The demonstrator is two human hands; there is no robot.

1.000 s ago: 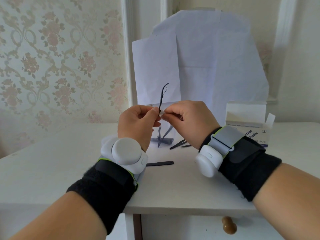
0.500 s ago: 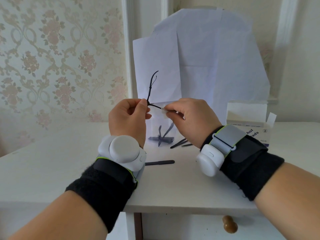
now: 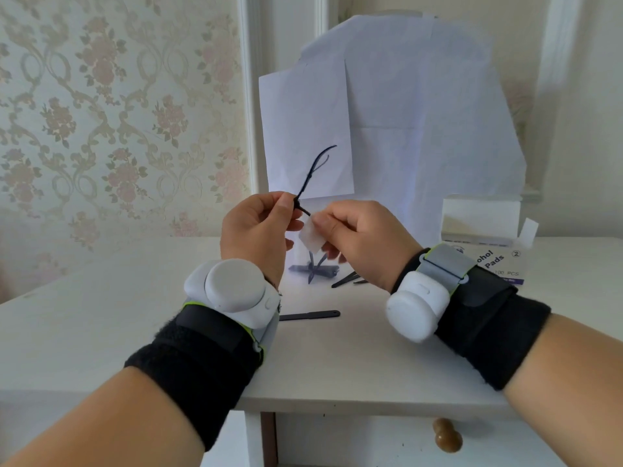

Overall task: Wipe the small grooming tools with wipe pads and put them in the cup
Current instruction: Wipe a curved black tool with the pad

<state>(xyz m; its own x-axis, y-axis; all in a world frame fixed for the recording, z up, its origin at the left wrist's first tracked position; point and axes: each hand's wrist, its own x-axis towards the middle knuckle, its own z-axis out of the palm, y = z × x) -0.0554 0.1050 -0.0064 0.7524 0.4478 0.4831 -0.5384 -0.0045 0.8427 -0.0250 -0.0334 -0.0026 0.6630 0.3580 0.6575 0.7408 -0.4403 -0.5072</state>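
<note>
My left hand pinches a thin black grooming tool at its pivot, its looped end pointing up and to the right. A short arm of the tool runs right into a small white wipe pad, which my right hand pinches around that arm. Behind my hands a clear cup holds a few dark tools. A flat black tool lies on the white table in front of the cup, and two more dark tools lie right of it.
An open white box of alcohol pads stands at the right of the table. White paper sheets lean against the wall behind the cup. A drawer knob shows under the table's front edge. Patterned wallpaper covers the left wall.
The tool's looped end has tilted from leaning left to leaning right. My right hand has slid right along the short arm, and the wipe pad now shows plainly between its fingers.
</note>
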